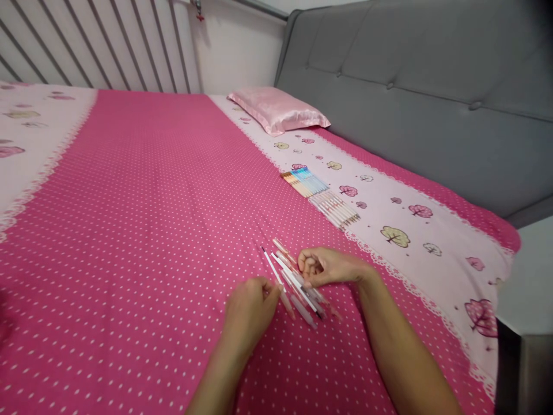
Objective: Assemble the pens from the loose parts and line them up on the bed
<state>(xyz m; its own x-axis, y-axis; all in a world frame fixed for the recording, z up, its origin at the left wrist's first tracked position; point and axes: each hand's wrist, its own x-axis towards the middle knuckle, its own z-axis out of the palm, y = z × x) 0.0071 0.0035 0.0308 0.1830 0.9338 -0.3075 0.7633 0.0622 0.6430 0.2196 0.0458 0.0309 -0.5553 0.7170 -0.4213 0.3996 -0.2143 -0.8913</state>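
Note:
A loose pile of white pens (pixel 298 285) lies on the pink dotted bed sheet (pixel 142 219) between my hands. My left hand (pixel 250 308) has its fingers curled and pinches one thin white pen (pixel 273 269) near its lower end. My right hand (pixel 326 266) rests on the pile's right side with fingers curled inward; whether it holds a pen is hidden. Farther off, a neat row of pens with coloured caps (pixel 320 197) lies side by side near the sheet's pale border.
A pink satin pillow (pixel 276 109) lies at the head of the bed. A grey padded headboard (pixel 432 98) runs along the right. The bed's corner edge (pixel 496 323) drops off at the right, close to my right forearm.

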